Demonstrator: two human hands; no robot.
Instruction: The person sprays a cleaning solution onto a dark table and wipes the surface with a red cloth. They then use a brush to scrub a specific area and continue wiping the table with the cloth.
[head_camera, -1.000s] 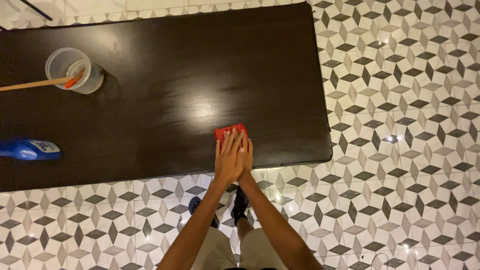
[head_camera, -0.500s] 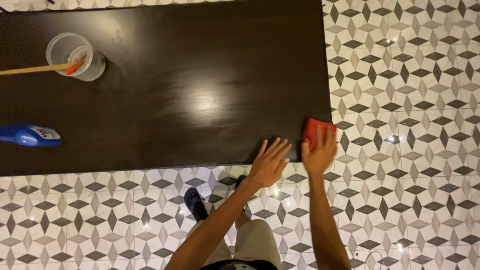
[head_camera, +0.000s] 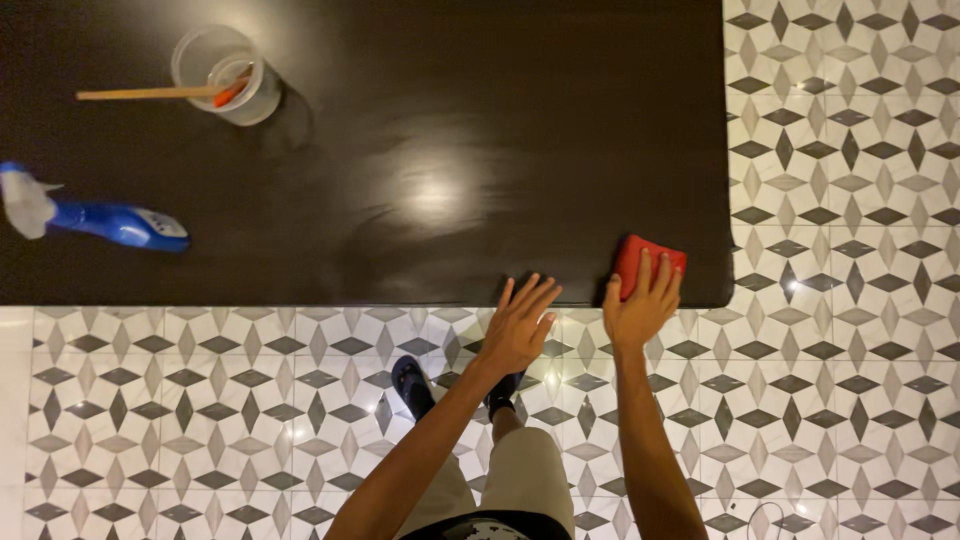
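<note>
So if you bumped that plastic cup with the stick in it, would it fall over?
Probably, quite easily. The clear cup looks thin and light, and the long wooden stick leans far out over its rim, which likely makes it tippy. On the smooth dark table it might slide first.

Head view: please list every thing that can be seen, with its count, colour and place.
table: one, dark brown, upper part of view
red sponge: one, red, near right corner of table, under right fingers
cup: one, clear plastic, far left of table
wooden stick: one, tan with orange tip, in the cup
spray bottle: one, blue, lying at left
floor: white-and-grey tiles
shoes: dark, below table edge
left hand: open, at table edge
right hand: pressing red sponge
</note>
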